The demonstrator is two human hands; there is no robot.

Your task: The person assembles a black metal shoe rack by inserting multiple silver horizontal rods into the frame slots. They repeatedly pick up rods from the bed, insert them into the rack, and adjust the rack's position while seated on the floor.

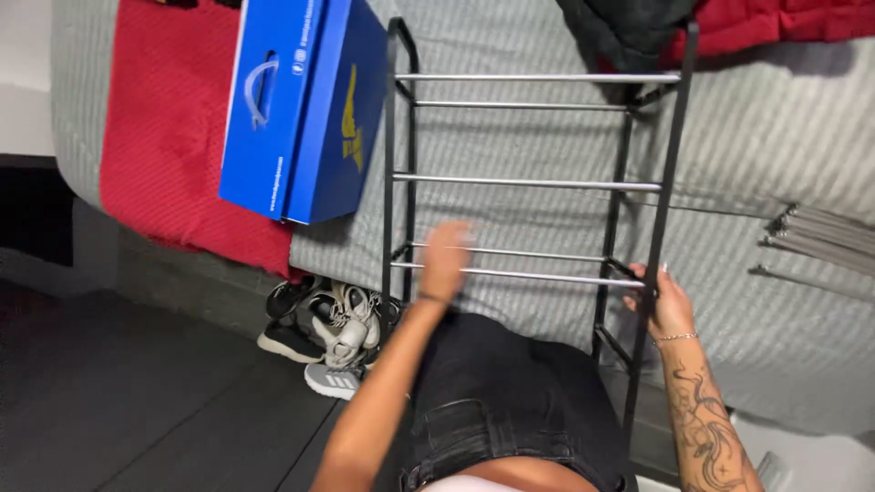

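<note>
- Head view: black metal rack (529,182) with silver rails, lying across grey bed (784,137).
- Right hand (661,301) clamped around rack's right post.
- Left hand (447,260) blurred over near rails; grip unclear.
- Blue box (305,109) far left, closed.

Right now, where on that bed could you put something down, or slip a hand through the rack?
The grey bedspread is bare between the black rack and the loose metal rods. Wide gaps between the rack's upper silver bars would pass a hand. It is crowded left of the rack, where the blue box lies on the red blanket, and below, by the shoes.
</note>
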